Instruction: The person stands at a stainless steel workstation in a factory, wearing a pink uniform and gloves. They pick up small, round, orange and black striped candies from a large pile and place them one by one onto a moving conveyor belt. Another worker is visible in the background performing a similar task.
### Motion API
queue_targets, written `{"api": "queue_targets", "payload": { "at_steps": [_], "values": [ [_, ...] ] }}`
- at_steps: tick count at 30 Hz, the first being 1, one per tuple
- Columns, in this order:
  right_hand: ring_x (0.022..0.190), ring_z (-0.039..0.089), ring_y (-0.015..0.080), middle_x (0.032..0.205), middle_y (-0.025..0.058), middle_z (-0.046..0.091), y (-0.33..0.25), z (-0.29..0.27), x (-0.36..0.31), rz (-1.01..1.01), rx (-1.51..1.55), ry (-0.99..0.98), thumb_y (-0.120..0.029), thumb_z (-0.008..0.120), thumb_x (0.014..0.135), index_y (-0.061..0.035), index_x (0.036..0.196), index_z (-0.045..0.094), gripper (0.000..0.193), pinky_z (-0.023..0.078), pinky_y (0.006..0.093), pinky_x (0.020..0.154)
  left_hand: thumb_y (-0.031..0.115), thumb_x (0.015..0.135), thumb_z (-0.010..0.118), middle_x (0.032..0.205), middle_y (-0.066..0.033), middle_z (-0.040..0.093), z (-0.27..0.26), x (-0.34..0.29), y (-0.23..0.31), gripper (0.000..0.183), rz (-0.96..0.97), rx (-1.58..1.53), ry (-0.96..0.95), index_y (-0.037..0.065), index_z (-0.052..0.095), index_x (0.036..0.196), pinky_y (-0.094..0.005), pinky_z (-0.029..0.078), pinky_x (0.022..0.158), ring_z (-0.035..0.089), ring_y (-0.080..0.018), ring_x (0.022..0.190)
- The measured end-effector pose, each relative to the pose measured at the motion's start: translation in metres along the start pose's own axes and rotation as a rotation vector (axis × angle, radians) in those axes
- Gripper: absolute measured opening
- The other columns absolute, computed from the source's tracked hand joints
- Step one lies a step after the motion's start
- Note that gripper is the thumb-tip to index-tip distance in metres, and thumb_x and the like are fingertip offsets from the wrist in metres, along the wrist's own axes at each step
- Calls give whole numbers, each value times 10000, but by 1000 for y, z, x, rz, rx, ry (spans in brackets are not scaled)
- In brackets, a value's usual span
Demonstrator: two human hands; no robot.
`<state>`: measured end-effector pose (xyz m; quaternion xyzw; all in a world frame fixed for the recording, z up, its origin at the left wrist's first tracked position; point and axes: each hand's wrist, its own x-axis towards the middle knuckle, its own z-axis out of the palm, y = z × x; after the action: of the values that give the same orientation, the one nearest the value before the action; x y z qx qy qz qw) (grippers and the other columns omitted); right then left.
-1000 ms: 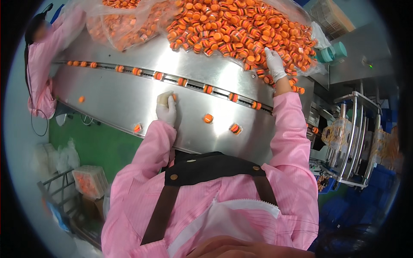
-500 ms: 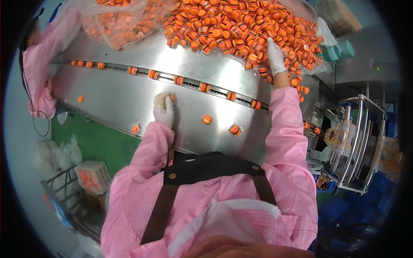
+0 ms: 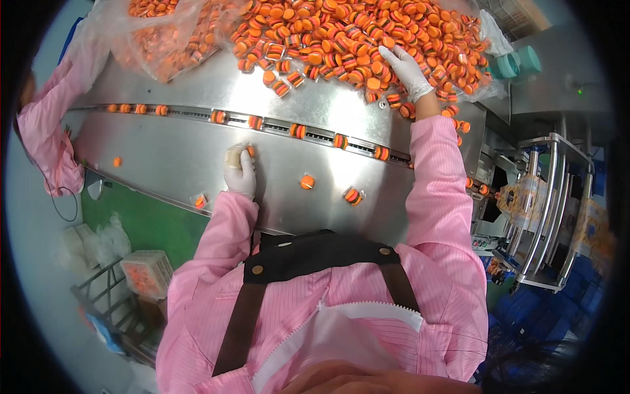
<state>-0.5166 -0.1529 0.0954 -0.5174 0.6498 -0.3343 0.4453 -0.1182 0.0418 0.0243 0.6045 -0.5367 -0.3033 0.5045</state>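
My left hand (image 3: 240,174), in a whitish glove, is closed low over the metal table, its fingers curled round a burger-shaped candy (image 3: 250,151) with orange ends and coloured layers. My right hand (image 3: 407,72), also gloved, reaches to the right front part of a big heap of the same candies (image 3: 328,39). Its fingers are stretched out over the heap and hold nothing that I can see. Between the heap and my left hand runs a narrow conveyor channel (image 3: 318,136) with candies standing in a row.
Loose candies lie on the near tabletop (image 3: 282,203). A clear bag of candies (image 3: 167,49) rests at the far left, near a co-worker's pink sleeve (image 3: 49,128). Right of me stands a machine with metal rails (image 3: 554,210). Teal cups (image 3: 515,64) stand beyond the heap's right end.
My right hand has moved left across the heap, its fingers now more spread. A few candies have come forward off the heap's front. The row in the channel has shifted right.
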Motion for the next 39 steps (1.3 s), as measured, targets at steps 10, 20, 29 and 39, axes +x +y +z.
{"api": "queue_targets", "payload": {
  "at_steps": [10,20,29,39],
  "values": [
    [1200,546,268,1304,172,570,14,10,6,-93,-152,-90,-598,621,827,10,1359,474,821,411,333,1007,56,966,467,977,-57,547,-2,0,11,201,-87,18,-20,20,623,1089,-199,422,535,489,-63,614],
    [971,596,315,1138,172,599,7,-2,-52,-608,-704,462,-405,673,843,-11,1194,597,533,480,382,860,76,975,467,1017,-46,545,-2,-1,0,205,-72,-51,-33,32,609,1116,-192,427,556,506,-58,674],
    [894,630,319,925,173,649,36,2,-202,-126,-444,214,-188,626,850,-23,961,644,200,497,397,805,102,986,466,1027,-28,541,-1,-1,3,207,-109,-87,-35,41,600,1132,-180,421,559,494,-45,672],
    [908,632,397,973,245,639,69,4,-220,323,-848,263,-405,589,871,25,906,669,439,509,459,809,110,979,483,967,-18,510,-3,2,-7,203,-92,-90,-17,33,626,1101,-178,415,521,483,-37,625]
  ]
}}
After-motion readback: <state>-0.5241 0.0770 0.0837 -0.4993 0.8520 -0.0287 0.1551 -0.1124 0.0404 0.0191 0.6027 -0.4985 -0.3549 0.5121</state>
